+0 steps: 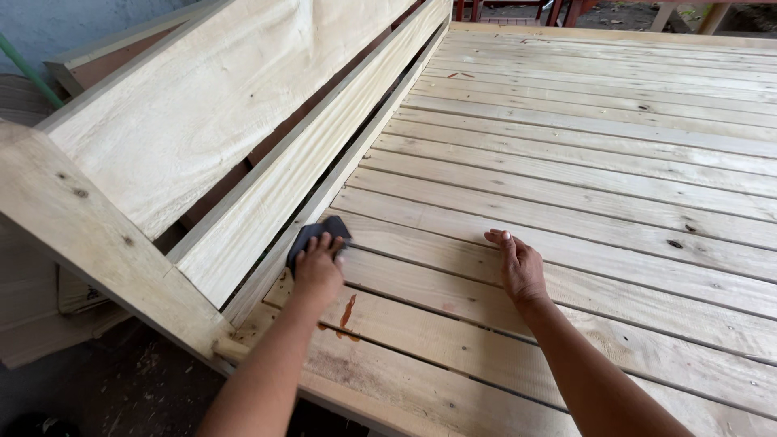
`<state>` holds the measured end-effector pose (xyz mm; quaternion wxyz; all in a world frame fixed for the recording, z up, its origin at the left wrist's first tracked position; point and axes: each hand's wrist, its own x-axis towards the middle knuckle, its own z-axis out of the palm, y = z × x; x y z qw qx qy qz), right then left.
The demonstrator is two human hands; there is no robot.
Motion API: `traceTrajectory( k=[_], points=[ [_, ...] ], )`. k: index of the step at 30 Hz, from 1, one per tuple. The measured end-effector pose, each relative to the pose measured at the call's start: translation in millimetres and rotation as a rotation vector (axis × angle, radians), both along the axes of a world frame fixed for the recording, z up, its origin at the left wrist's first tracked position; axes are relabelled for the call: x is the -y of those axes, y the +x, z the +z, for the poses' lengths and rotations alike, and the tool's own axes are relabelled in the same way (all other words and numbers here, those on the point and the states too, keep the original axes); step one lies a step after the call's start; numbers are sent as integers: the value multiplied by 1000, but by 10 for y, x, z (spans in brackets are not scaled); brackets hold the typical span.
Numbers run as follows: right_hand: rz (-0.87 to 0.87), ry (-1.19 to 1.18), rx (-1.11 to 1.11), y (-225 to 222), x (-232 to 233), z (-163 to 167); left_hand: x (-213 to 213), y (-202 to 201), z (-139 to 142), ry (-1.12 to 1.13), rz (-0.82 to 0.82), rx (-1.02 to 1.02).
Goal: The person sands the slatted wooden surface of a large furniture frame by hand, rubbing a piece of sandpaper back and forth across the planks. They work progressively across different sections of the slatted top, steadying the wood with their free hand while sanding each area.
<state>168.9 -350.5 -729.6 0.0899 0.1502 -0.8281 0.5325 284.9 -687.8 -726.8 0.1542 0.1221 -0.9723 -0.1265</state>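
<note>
Left hand point(318, 267), lower centre-left of frame, fingers curled over a dark sanding pad point(316, 236), pressing it flat onto the slats where they meet the side rail point(324, 174). Pad sits just above the hand, touching the rail's lower edge. Right hand point(518, 267), centre frame, palm down on the slatted wooden platform point(583, 162), fingers together and loosely extended, holding nothing. Hands apart, same pair of slats. Reddish stain point(348, 311) on slat just below left hand. Wide pale headboard plank point(202, 105) runs diagonally upper left. Corner post point(89, 235) at left.
</note>
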Motion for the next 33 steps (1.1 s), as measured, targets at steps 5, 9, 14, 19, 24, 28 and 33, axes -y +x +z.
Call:
traceTrajectory(
  k=[5,9,14,19,24,28,33],
  points=[
    [3,47,33,43,32,62,14,423,4,74,-7,193],
    [42,95,18,67,53,81,42,386,151,56,-110,190],
    [71,98,-25,32,31,56,131,-211,419,144,-38,182],
    [76,123,-28,1,4,25,52,212,171,31,-151,175],
    [82,157,-28,11,12,35,153,280,231,105,-116,276],
    [68,132,-23,18,22,48,118,-192,408,48,-35,231],
    [74,128,-19,34,17,47,-111,161,126,40,-147,259]
  ],
)
